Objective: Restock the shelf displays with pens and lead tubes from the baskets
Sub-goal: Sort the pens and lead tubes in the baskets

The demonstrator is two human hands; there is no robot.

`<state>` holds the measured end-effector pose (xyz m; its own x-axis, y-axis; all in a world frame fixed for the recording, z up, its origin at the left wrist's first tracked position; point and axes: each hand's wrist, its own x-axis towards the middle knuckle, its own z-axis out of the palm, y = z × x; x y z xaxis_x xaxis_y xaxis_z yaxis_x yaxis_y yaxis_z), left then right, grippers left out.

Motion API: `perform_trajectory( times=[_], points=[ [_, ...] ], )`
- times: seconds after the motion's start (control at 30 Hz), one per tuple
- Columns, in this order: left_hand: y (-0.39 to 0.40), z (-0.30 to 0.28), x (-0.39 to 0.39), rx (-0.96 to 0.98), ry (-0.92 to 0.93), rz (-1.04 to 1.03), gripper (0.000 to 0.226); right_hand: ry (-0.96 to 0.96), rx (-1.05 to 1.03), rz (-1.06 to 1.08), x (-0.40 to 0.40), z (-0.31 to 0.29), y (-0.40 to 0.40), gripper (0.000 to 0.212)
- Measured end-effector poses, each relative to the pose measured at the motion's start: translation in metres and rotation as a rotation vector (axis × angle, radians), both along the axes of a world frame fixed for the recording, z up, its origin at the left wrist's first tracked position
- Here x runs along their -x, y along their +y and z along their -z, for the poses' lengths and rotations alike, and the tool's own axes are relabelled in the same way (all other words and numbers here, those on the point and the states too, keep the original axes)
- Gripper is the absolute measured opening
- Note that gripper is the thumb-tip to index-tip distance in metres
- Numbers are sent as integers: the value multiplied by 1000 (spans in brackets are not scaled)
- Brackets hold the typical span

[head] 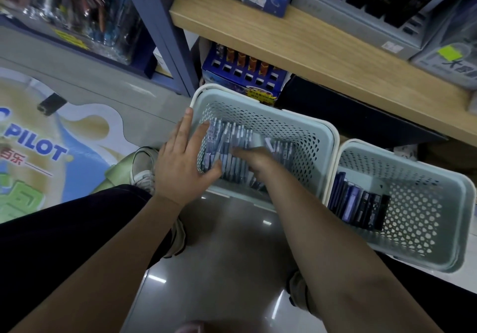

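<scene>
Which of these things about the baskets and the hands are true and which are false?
1. Both hands reach into the left basket. True: the left hand and right hand are on the pens.
2. There are three baskets on the floor. False: only two show.
3. The right basket holds dark flat packs. True.
4. The right basket is full to the rim. False: the packs sit along its left side only.
5. The baskets stand on the wooden shelf. False: they stand on the floor below it.
</scene>
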<state>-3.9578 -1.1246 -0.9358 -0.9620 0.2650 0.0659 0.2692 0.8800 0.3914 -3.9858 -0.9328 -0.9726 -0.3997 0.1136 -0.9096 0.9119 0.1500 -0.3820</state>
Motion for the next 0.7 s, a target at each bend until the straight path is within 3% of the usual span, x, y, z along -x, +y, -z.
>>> perform_trajectory(
  times=[0.2,0.33,0.6,0.7],
  points=[
    [0,2,-1,-9,3,8,69,-49,-64,24,10,11,-17,92],
    [1,4,-1,-19,2,1,69,40,-78,20,9,12,-19,78],
    [0,5,-1,-21,1,7,70,39,65,88,9,10,-15,104],
    [0,3,-1,-24,3,5,70,32,171,167,6,10,-14,104]
  ],
)
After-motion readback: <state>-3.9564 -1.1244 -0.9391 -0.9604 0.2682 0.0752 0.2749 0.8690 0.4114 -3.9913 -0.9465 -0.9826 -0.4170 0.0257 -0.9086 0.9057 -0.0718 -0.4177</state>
